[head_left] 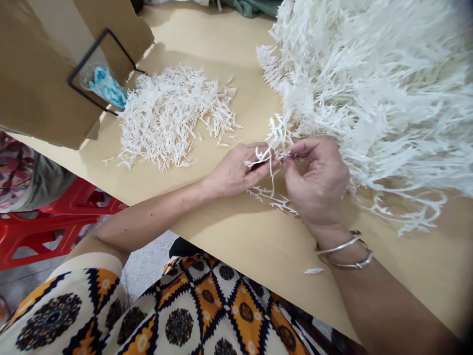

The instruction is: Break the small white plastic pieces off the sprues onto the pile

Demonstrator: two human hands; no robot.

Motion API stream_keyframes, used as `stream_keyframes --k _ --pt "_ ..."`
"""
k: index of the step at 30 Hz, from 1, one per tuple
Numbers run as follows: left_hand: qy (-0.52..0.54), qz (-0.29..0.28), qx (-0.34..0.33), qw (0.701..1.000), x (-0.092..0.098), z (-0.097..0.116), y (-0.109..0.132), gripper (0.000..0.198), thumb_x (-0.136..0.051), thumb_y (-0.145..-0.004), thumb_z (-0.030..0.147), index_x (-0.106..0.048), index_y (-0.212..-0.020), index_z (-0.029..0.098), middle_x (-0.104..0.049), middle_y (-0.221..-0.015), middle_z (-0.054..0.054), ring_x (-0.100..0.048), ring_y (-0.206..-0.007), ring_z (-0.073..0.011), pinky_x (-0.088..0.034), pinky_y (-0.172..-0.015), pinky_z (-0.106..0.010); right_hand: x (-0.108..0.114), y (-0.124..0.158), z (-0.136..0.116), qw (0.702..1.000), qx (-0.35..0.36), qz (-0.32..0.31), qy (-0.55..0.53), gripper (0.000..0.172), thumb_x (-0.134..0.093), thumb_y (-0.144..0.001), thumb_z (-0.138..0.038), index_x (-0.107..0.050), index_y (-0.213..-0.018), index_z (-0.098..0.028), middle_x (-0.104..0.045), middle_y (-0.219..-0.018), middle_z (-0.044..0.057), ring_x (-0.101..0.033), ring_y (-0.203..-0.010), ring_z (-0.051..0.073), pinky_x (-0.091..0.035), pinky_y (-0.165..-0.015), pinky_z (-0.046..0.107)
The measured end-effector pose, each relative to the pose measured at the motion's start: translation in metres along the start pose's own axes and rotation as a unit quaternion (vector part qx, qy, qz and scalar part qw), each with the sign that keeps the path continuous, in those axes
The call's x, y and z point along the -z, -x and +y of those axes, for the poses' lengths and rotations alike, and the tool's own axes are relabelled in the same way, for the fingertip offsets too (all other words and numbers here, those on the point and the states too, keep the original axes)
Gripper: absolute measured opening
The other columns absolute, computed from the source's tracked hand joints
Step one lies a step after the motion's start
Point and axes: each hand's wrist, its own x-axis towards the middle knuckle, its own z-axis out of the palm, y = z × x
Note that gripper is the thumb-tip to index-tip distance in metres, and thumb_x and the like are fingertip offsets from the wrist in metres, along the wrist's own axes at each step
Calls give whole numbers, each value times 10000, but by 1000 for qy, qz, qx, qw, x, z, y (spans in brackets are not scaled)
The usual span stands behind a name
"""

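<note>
A white branched plastic sprig (272,148) is held between my two hands above the table. My left hand (236,170) reaches in from the left with its fingers closed on the sprig; some fingertips are hidden behind it. My right hand (314,172), with silver bangles at the wrist, pinches a twig of the same sprig between thumb and forefinger. Part of the sprig hangs down under the hands toward the tabletop. Right beside my right hand rises a large heap of long white branched strands (377,93). Beyond my left hand lies a pile of short white pieces (170,116).
A cardboard box (48,69) stands at the back left, with a black metal frame (86,56) against it. A clear cup holding something blue and white (107,86) lies by the frame. One loose white piece (314,271) lies near the table edge. Red stools (48,231) stand at left.
</note>
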Motion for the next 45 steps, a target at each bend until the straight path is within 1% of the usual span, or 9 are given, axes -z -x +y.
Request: stream_keyframes --k 6,10,15,22,27,31,36,42,45 --pt "-36 -113 -110 987 -6 14 2 345 -459 -1096 390 -641 -882 190 -641 -809 9 -598 -760 -109 -438 -826 -298 5 -12 21 999 -45 17 15 155 -662 -826 -157 -594 -937 -240 -613 -830 -1 -570 -731 166 -494 -730 354" --pt "-45 76 -17 996 1 -3 -2 329 -556 -1003 268 -474 -692 200 -489 -690 21 -475 -640 -104 -379 -642 -278 6 -10 27 999 -45 25 -11 117 -652 -866 -226 -625 -979 -230 -646 -854 12 -613 -758 186 -508 -752 379" --pt "-143 320 72 934 36 -37 -9 401 -676 -901 190 -345 -679 233 -429 -701 19 -428 -672 -142 -395 -654 -314 3 -6 28 998 -40 12 -53 159 -590 -951 -272 -646 -1092 -223 -694 -976 51 -660 -854 202 -530 -815 401" --pt "-145 405 116 895 57 -75 -8 342 -798 -885 382 -491 -982 265 -537 -1088 -53 -552 -958 -194 -509 -801 -348 8 -2 19 997 -27 -28 -63 235 -515 -1020 -270 -662 -1203 -256 -714 -1129 59 -685 -1036 225 -543 -989 456" --pt "-242 322 136 905 52 -51 -4 281 -624 -987 327 -481 -1227 302 -529 -1327 -118 -534 -1234 -269 -505 -979 -438 11 -2 6 997 14 -33 -72 294 -489 -1037 -241 -677 -1264 -240 -731 -1196 96 -697 -1139 231 -531 -1079 491" --pt "-250 282 104 920 48 -36 -4 180 -542 -981 213 -516 -1152 262 -557 -1259 -131 -582 -1138 -233 -517 -994 -418 15 -1 -8 994 68 -30 -86 312 -462 -1051 -219 -707 -1242 -246 -721 -1271 115 -668 -1251 266 -509 -1125 546" --pt "-200 243 31 949 43 -28 -5 145 -467 -1067 348 -576 -1143 289 -651 -1224 -96 -628 -1186 -209 -533 -1034 -405 19 4 -20 985 169 -23 -30 377 -470 -1013 -127 -673 -1303 -257 -699 -1336 113 -639 -1300 274 -485 -1150 563" --pt "-213 70 -33 974 34 -8 -4 385 -379 -1111 444 -603 -1402 325 -612 -1519 -28 -525 -1445 -198 -360 -1234 -423 7 15 -29 876 371 -295 88 308 -526 -989 -84 -690 -1215 -215 -749 -1114 82 -652 -1030 235 -511 -994 462" --pt "-235 -14 -46 971 28 -12 -4 461 -411 -1083 565 -617 -1427 338 -616 -1531 -17 -512 -1449 -226 -326 -1236 -429 0 20 -32 856 381 -341 73 209 -532 -1018 -163 -719 -1111 -173 -736 -989 89 -597 -904 223 -489 -868 419"
